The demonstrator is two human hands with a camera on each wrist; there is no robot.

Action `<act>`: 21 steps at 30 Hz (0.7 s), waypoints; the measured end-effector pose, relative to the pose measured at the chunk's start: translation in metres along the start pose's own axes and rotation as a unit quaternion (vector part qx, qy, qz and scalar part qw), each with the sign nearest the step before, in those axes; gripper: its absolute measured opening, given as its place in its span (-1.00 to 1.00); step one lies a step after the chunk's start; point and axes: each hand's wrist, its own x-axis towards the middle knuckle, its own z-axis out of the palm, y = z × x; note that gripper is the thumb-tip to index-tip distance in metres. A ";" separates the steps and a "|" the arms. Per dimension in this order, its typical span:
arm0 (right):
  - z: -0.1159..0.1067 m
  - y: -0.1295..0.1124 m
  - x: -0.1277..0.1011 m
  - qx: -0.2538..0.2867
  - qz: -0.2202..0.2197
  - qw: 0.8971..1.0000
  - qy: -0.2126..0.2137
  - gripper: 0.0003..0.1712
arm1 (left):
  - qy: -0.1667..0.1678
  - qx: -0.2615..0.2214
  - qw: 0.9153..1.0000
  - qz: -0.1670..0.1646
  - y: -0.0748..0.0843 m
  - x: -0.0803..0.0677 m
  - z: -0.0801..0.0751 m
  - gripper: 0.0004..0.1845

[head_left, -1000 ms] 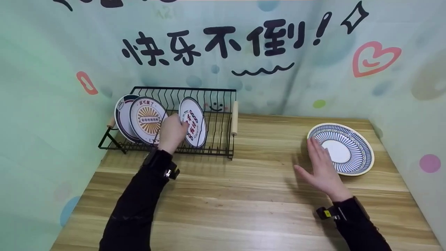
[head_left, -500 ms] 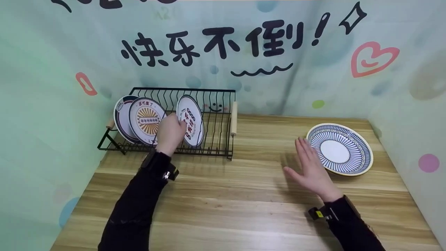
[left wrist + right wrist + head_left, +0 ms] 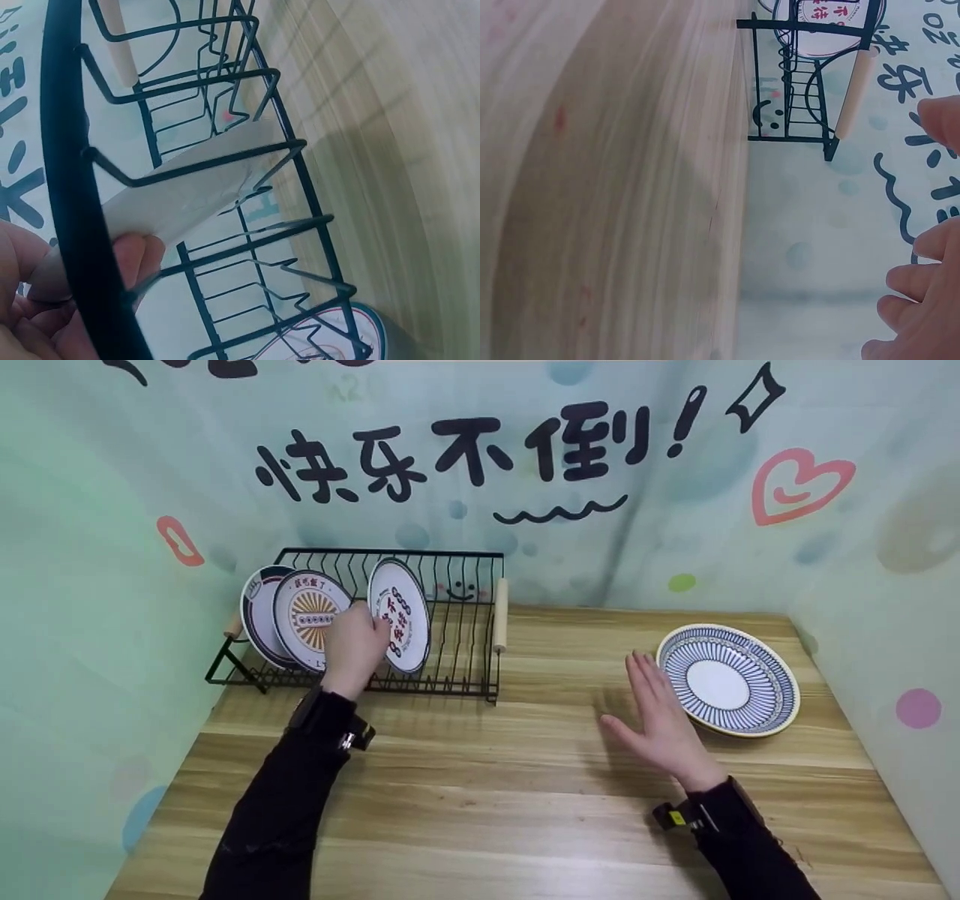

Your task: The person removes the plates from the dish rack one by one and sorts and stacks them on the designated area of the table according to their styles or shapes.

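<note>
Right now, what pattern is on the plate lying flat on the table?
Blue and white radiating stripes on the plate, clearest in the head view.

right hand (image 3: 922, 300) fingers spread, holding nothing | wooden table (image 3: 615, 187) | black rack (image 3: 802, 82) with plate (image 3: 826, 26)

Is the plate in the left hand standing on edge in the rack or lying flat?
On edge: the plate stands between rack wires, gripped by the left hand.
</note>
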 end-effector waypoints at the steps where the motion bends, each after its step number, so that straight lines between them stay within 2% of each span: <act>1: 0.000 0.000 0.000 0.002 -0.001 1.000 0.002 0.05 | 0.006 0.001 1.000 0.003 -0.001 0.000 -0.001 -0.80; 10: -0.002 -0.003 0.005 0.018 0.000 0.999 0.027 0.04 | 0.069 -0.022 0.997 0.012 -0.003 0.000 -0.010 -0.76; 21: -0.004 -0.010 0.010 0.043 0.016 0.998 0.046 0.03 | 0.104 -0.096 0.990 0.010 0.006 -0.004 -0.023 -0.84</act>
